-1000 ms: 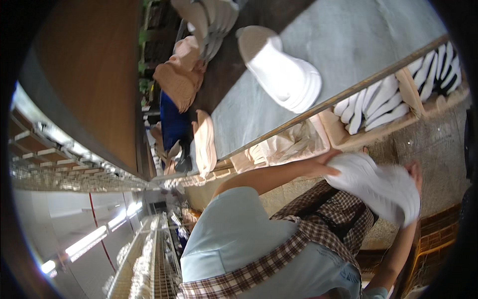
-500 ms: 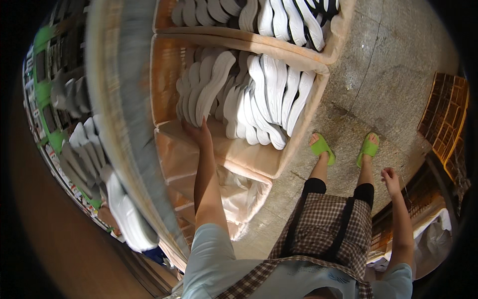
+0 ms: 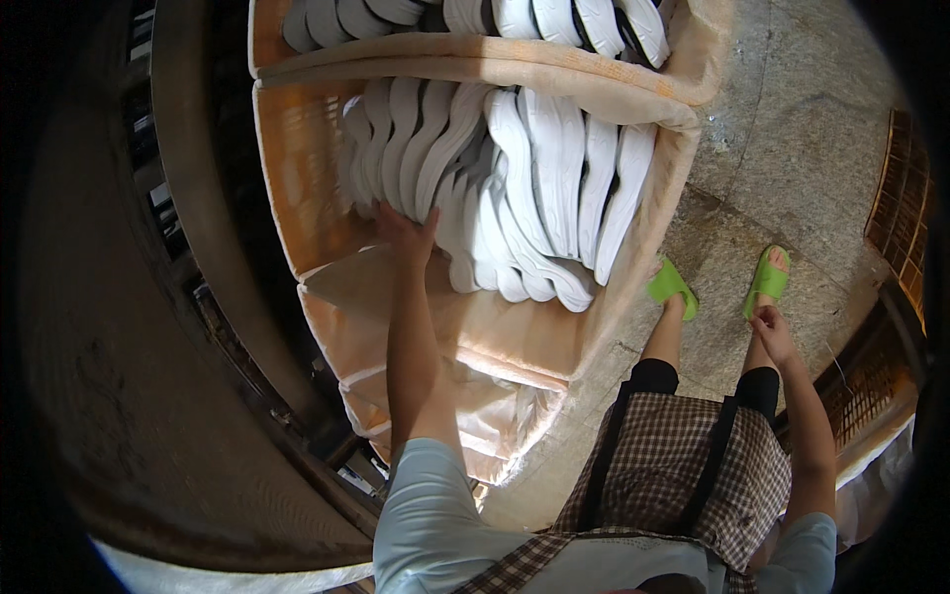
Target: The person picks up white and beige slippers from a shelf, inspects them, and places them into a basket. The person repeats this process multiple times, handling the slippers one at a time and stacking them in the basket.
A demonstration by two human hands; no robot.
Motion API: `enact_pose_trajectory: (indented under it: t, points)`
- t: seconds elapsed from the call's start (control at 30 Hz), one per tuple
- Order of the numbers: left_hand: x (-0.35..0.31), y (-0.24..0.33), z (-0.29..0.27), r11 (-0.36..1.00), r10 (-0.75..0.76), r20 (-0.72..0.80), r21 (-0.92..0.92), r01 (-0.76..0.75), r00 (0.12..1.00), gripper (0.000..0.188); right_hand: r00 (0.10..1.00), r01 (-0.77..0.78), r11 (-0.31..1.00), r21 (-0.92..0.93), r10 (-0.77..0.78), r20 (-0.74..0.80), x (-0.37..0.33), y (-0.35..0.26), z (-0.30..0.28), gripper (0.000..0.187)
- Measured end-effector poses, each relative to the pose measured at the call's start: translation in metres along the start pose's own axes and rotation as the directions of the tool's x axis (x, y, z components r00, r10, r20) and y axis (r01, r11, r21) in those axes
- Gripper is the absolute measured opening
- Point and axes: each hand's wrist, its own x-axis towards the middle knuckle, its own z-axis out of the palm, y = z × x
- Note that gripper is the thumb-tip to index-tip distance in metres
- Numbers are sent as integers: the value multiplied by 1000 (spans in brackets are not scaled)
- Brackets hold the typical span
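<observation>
My left hand (image 3: 406, 236) reaches into a cloth-lined orange bin (image 3: 282, 188). Its thumb and fingers are around the lower ends of several grey-white shoe soles (image 3: 404, 148), which stand on edge in a leaning row. Part of the fingers is hidden behind the soles. Against that row, on its right, rest more white shoe soles (image 3: 515, 198) packed side by side. My right hand (image 3: 777, 335) hangs away from the bin, over my lower leg, fingers curled together; nothing shows in it.
A second lined section with soles (image 3: 554, 20) lies beyond the padded divider (image 3: 475, 61). Nearer me, lined compartments (image 3: 485, 416) hold crumpled plastic. Dark metal framing (image 3: 198, 218) runs along the left. An orange crate (image 3: 901, 198) stands on the stone floor (image 3: 732, 198) at the right.
The view has turned, so the soles at far left are gone from sight. My left hand stays at the sole ends, now pressed nearer the packed row. My right hand has swung inward.
</observation>
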Motion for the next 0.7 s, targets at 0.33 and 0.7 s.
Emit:
enact_pose_trajectory:
  t: [0.33,0.7]
  points:
    - [29,38,-17,978,-207,188,64,198,960,100,998,-59,993,-106,57,-18,-8,24,-2,24]
    - [-160,364,-204,570,591,545,-804,171,594,67,980,144,969,-199,-168,-111,-119,6,-83,18]
